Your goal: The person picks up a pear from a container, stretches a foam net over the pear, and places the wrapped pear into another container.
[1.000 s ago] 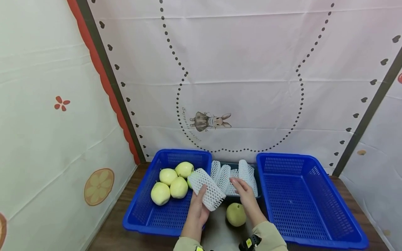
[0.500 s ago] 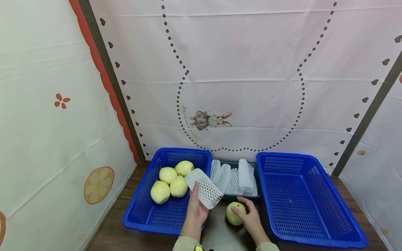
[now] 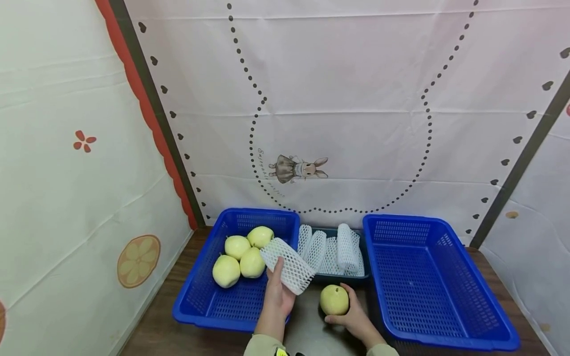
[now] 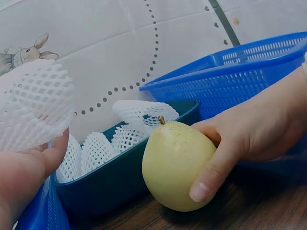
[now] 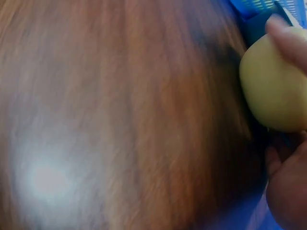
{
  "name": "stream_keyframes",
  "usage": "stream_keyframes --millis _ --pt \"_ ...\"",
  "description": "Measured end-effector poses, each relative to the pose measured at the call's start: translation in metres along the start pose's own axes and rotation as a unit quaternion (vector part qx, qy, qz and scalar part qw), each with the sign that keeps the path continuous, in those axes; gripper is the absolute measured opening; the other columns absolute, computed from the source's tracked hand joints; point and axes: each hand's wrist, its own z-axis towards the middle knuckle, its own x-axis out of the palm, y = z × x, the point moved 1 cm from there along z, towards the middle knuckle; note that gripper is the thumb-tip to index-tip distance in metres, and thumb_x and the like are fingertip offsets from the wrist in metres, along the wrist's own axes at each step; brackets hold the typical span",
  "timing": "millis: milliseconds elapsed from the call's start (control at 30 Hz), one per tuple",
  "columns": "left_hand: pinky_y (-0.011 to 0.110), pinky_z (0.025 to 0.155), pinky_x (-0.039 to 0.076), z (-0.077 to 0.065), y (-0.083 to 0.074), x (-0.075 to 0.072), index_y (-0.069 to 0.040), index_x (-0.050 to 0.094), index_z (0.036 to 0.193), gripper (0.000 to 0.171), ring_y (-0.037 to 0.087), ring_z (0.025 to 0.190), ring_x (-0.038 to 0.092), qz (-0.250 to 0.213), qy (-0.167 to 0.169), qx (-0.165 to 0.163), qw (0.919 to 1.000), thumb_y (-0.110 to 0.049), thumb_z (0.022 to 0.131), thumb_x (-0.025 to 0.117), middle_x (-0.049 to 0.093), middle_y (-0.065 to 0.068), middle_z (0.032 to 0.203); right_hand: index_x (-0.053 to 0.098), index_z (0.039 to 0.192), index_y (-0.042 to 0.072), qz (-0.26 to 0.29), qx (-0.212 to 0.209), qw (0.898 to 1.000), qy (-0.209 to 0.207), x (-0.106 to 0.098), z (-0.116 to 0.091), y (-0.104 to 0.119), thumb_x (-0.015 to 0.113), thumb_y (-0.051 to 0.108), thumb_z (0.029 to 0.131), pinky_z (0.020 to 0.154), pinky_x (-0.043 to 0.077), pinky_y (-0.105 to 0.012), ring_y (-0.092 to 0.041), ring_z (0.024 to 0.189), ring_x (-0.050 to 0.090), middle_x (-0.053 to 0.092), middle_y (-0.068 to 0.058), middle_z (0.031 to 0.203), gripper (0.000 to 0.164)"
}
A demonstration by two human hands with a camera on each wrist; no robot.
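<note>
My left hand [image 3: 278,296] holds a white foam net sleeve [image 3: 288,266], thumb on top, over the right side of the left basket. In the left wrist view the net [image 4: 38,103] spreads above the fingers. To its right, my right hand [image 3: 356,316] grips a yellow-green pear [image 3: 334,299] from its right side. The thumb lies across the front of the pear [image 4: 177,165] in the left wrist view, and the stem points up. Part of the pear [image 5: 273,86] shows at the right edge of the right wrist view. Whether it touches the table cannot be told.
Several pears [image 3: 237,247] lie in the left blue basket [image 3: 240,305]. Between the baskets, a dark green tray [image 3: 340,280] holds several foam nets [image 3: 316,249]. The right blue basket [image 3: 418,287] stands beside it. A printed cloth [image 3: 347,123] hangs behind the wooden table [image 5: 96,120].
My right hand has come down from near the foam nets to the pear and taken hold of it. The left hand keeps the net sleeve almost in place.
</note>
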Motion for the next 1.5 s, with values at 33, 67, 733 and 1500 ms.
stream_keyframes --millis 33,67,733,1500 --pt "0.035 0.096 0.039 0.0 0.0 0.0 -0.025 0.001 0.147 0.068 0.019 0.119 0.046 0.003 0.0 0.0 1.0 -0.031 0.097 0.047 0.032 0.01 0.141 0.032 0.132 -0.001 0.001 -0.003 1.0 -0.004 0.0 0.0 -0.001 0.087 0.023 0.06 0.087 0.037 -0.048 -0.038 0.105 0.048 0.045 -0.029 0.12 0.093" --pt "0.034 0.096 0.039 0.0 0.0 0.0 -0.023 0.003 0.148 0.067 0.018 0.118 0.047 0.006 0.001 -0.001 1.0 -0.03 0.097 0.047 0.036 0.009 0.139 0.031 0.13 -0.002 0.002 -0.007 1.0 -0.006 0.001 0.0 0.0 0.086 0.021 0.06 0.086 0.037 -0.047 -0.038 0.103 0.048 0.046 -0.029 0.118 0.092" --pt "0.033 0.1 0.036 -0.002 0.001 0.0 -0.027 -0.006 0.146 0.067 0.025 0.128 0.037 0.017 0.008 0.007 0.9998 -0.032 0.099 0.042 0.024 0.016 0.147 0.025 0.14 0.002 0.256 0.059 0.956 0.132 -0.018 0.0 0.061 0.068 0.005 0.078 0.087 0.039 -0.037 -0.026 0.108 0.045 0.033 -0.022 0.132 0.075" --pt "0.027 0.1 0.031 -0.003 0.011 0.005 -0.017 -0.004 0.145 0.096 0.029 0.13 0.028 0.201 0.049 0.072 0.9757 -0.008 0.083 0.068 0.019 0.02 0.147 0.01 0.14 -0.003 0.368 0.15 0.915 0.073 0.009 0.007 0.093 0.045 0.022 0.095 0.084 0.045 -0.038 -0.016 0.097 0.054 0.04 -0.02 0.127 0.062"
